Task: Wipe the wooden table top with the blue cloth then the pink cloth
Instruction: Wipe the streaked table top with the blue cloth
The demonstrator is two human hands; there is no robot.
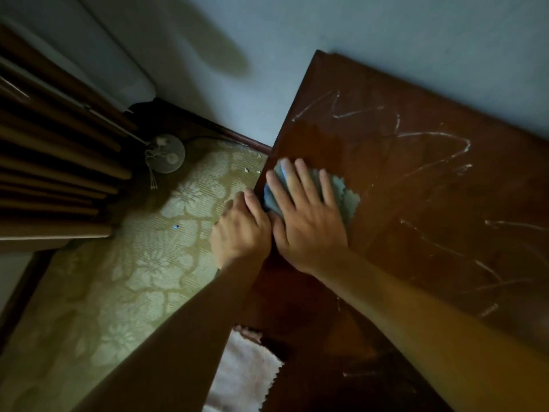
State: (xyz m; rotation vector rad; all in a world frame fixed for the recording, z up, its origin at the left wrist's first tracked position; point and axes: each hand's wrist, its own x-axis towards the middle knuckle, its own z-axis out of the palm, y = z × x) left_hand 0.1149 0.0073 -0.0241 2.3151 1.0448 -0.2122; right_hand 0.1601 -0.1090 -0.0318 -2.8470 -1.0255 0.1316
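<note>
Blue cloth under flat right hand fingers, probably at table edge.

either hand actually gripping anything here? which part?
Right hand presses flat on the blue cloth, straight fingers across its middle, no grip. Left hand curls at the table edge; hold unclear.

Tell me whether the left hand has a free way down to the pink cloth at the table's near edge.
Probably yes. The left hand grips the table edge and holds no cloth; the pink cloth lies under the left forearm, nothing lying on it. The right hand presses the blue cloth.
</note>
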